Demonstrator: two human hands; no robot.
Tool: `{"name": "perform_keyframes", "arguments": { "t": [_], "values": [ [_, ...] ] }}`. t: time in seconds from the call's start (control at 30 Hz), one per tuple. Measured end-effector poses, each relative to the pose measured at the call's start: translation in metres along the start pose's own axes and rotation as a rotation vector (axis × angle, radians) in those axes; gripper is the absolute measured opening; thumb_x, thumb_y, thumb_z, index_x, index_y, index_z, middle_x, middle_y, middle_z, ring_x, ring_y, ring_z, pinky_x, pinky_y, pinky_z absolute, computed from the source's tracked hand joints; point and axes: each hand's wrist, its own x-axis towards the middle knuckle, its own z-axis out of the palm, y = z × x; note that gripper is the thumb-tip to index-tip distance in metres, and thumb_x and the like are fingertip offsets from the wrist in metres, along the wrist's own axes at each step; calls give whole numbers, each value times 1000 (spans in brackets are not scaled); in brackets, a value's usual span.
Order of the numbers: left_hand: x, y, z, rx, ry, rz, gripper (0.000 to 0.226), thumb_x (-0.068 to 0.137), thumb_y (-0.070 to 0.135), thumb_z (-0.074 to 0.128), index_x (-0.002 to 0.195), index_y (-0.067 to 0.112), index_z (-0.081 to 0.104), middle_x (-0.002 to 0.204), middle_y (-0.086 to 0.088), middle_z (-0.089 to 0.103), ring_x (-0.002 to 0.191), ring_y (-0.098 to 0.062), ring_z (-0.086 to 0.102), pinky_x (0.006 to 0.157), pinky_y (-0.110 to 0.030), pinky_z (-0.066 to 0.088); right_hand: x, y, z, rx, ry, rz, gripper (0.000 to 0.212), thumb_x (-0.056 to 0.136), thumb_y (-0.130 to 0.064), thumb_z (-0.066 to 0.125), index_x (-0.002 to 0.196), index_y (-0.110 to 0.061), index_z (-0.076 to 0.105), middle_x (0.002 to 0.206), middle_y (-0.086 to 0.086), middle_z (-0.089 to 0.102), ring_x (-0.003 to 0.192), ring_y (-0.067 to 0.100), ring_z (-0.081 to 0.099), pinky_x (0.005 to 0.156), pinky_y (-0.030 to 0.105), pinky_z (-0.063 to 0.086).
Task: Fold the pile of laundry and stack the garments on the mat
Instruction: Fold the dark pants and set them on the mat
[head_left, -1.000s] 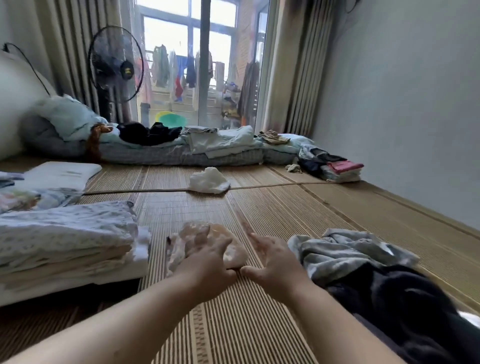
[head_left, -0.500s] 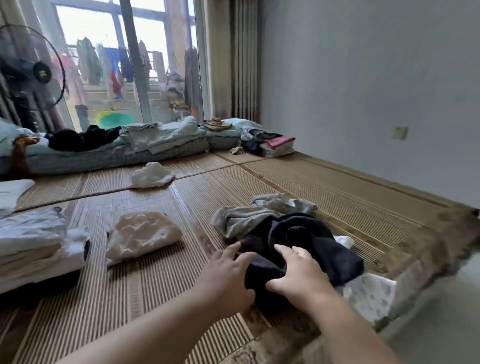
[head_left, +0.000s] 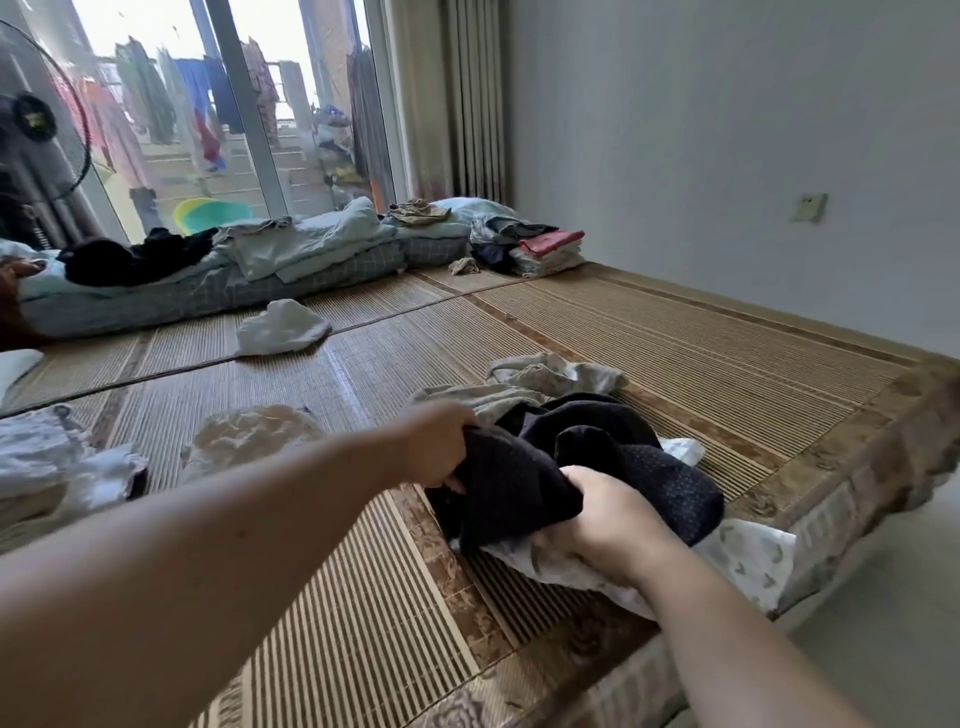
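Note:
A loose laundry pile lies near the right edge of the bamboo mat (head_left: 675, 353). On top is a dark navy garment (head_left: 597, 462) with fine dots. My left hand (head_left: 441, 449) grips its left upper edge. My right hand (head_left: 608, 525) grips its lower front part, over a white leaf-print cloth (head_left: 748, 561) underneath. A grey-green garment (head_left: 545, 379) lies crumpled behind the dark one. A folded beige piece (head_left: 249, 441) sits on the mat to the left. A stack of folded pale garments (head_left: 47, 457) stands at the far left.
A crumpled white cloth (head_left: 283, 327) lies farther back on the mat. Bedding with clothes (head_left: 234, 270) runs along the window side, and a small folded stack (head_left: 545, 252) sits at the back right. A fan (head_left: 36, 124) stands at the left. The mat's raised edge (head_left: 831, 499) drops to the floor on the right.
Both hands moved from the folded beige piece to the pile on the right. They now grip the dark garment and have lifted it a little.

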Motion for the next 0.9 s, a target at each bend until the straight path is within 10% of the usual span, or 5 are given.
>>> {"name": "perform_keyframes", "arguments": {
  "t": [0.37, 0.53, 0.63, 0.8, 0.9],
  "values": [
    [-100, 7, -132, -471, 272, 190, 21, 84, -4, 65, 86, 17, 67, 76, 2, 70, 71, -12, 65, 70, -27, 56, -9, -83, -42, 1106, 227, -85, 12, 93, -15, 58, 85, -22, 63, 72, -7, 74, 64, 11, 72, 49, 16, 50],
    [-155, -17, -142, -779, 421, 180, 43, 80, -5, 67, 107, 28, 61, 118, 1, 67, 96, -20, 56, 81, -38, 45, -28, -191, -84, 952, 142, -256, 19, 90, -16, 60, 71, -14, 59, 54, -2, 60, 40, 11, 55, 37, 18, 38],
    [-194, -44, -121, -1012, 467, 146, 68, 74, -2, 69, 127, 36, 49, 137, 3, 48, 110, -19, 55, 83, -36, 43, -43, -254, -111, 917, 156, -277, 14, 87, -13, 62, 74, -10, 60, 74, 8, 64, 65, 20, 62, 60, 34, 53],
    [-261, -75, -57, -1008, 394, 71, 115, 54, 25, 90, 147, 39, 24, 146, 6, 36, 94, 0, 63, 68, -14, 51, -79, -320, -120, 979, 58, -274, 10, 89, -10, 56, 83, -7, 63, 77, 9, 65, 72, 22, 61, 67, 31, 51],
    [-284, -92, -31, -1147, 370, -43, 114, 52, 52, 89, 145, 46, 22, 127, 18, 50, 105, 1, 60, 93, -28, 43, -96, -338, -103, 1006, -89, -278, 10, 91, -11, 53, 85, -10, 62, 69, 4, 66, 63, 19, 63, 63, 30, 54]
  ]
}}
